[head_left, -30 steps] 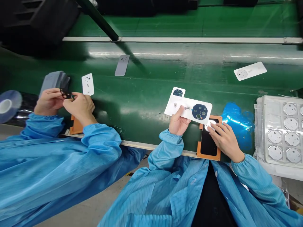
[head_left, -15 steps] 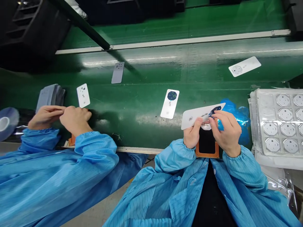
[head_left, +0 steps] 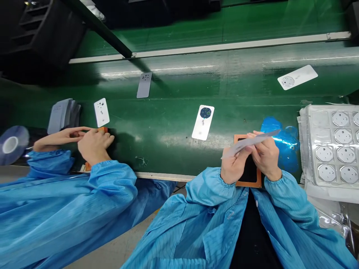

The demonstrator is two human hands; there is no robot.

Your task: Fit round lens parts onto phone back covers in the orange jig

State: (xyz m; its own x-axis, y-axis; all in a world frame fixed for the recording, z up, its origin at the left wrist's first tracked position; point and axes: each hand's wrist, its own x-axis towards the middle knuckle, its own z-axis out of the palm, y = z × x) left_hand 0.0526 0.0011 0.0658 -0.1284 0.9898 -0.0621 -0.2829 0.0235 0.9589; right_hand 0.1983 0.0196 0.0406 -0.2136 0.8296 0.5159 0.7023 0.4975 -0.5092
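A white phone back cover (head_left: 241,145) is tilted nearly edge-on above an orange-framed fixture (head_left: 249,184) with a black middle. My left hand (head_left: 232,167) grips the cover near its left end, thumb along the lower edge. On the other side my right hand (head_left: 266,157) has its fingers closed around the cover from below and behind; some fingertips are hidden by it. Another white back cover (head_left: 202,127), with a dark round camera area, lies on the green bench to the left of my hands.
A blue crumpled film (head_left: 283,144) lies right of my hands, beside a clear tray (head_left: 311,179) of round-cornered camera pieces. More covers lie on the green surface (head_left: 165,123): a grey one (head_left: 144,85) and white ones (head_left: 101,113) (head_left: 297,77). At left, a co-worker's hands (head_left: 94,145) work near stacked grey covers (head_left: 60,116).
The held cover has turned from showing its printed face to nearly edge-on, and my right fingers have shifted beneath it. The co-worker's hands have moved slightly, exposing an orange piece.
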